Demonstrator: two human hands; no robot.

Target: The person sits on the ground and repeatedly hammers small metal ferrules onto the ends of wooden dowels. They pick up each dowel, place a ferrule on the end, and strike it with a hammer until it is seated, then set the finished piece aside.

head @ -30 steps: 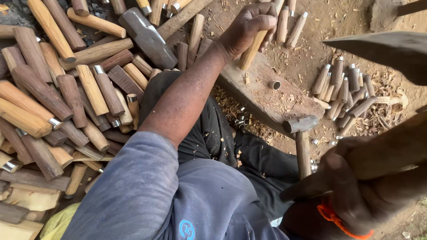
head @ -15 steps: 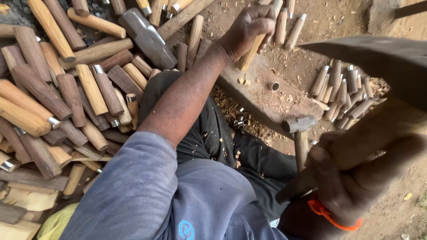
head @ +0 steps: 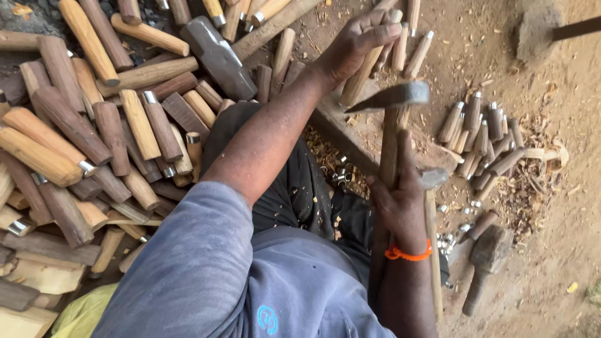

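The left hand [head: 360, 39] has its fingers wrapped around a pale wooden handle [head: 357, 78], gripping it near the top and standing it tilted on the wooden block [head: 350, 134] below. The right hand [head: 400, 200] is clenched around the shaft of a hammer [head: 391, 97], whose dark metal head sits just right of the gripped handle, near the left wrist. An orange band [head: 408, 253] circles the right wrist.

Just right of the right hand a second metal tool head [head: 433, 178] lies on the block. Small shiny metal rings [head: 341, 175] lie scattered near the block's near side, among wood shavings. To the right, on the dirt, a cluster of short handles with metal collars [head: 482, 134] lies together, with curled shavings [head: 541, 156] beside them. Nearer, on the right, a mallet [head: 485, 256] rests on the ground.

On the left a big heap of wooden handles [head: 94, 144] fills the ground, some pale, some dark brown, several with metal collars. A large grey sledge head [head: 219, 56] lies on the far part of the heap. More pale handles [head: 410, 34] lie far, beyond the left hand.
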